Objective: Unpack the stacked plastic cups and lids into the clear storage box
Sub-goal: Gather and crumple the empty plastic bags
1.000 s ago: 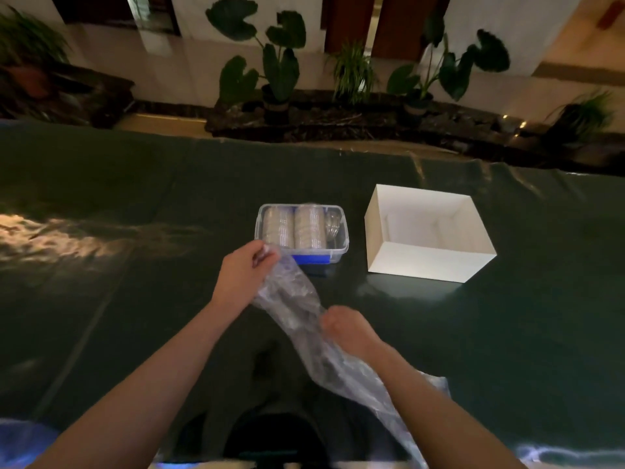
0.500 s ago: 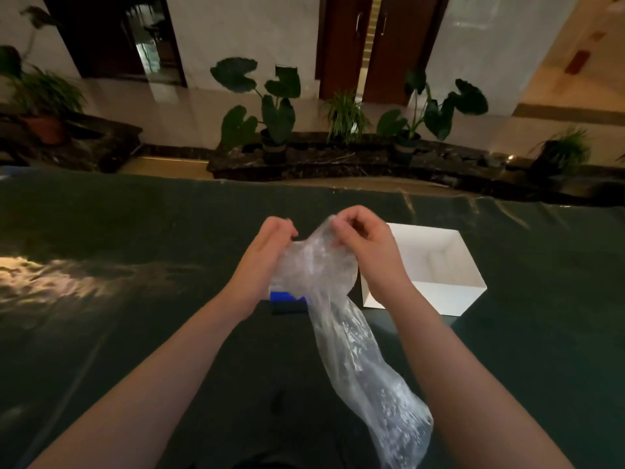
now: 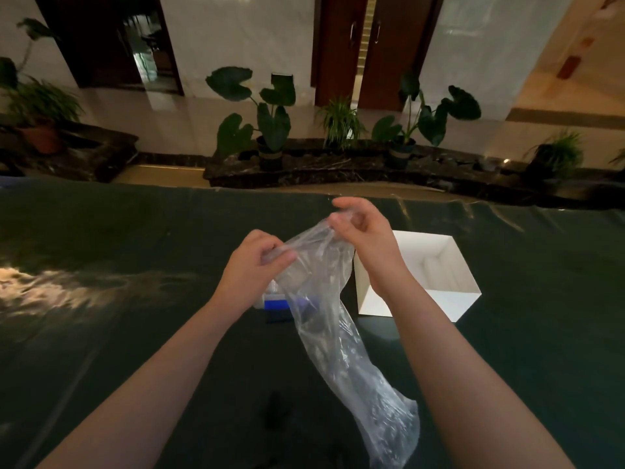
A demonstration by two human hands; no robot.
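A long clear plastic bag [image 3: 341, 353] hangs in the air above the table, limp and seemingly empty. My left hand [image 3: 257, 262] pinches its top edge on the left. My right hand [image 3: 358, 231] pinches the same edge higher up on the right, so the mouth is stretched between them. The clear storage box [image 3: 274, 299] with its blue clasp stands on the table behind my left wrist and the bag, mostly hidden; its contents cannot be seen now.
An open white cardboard box [image 3: 436, 292] stands on the table to the right of my right forearm. The table is covered with a dark green cloth [image 3: 118, 258]. Potted plants [image 3: 270, 123] line a ledge beyond the far edge.
Both hands lifted the bag from low over the table to in front of the boxes, and my right hand moved from the bag's middle to its top edge, then rose further.
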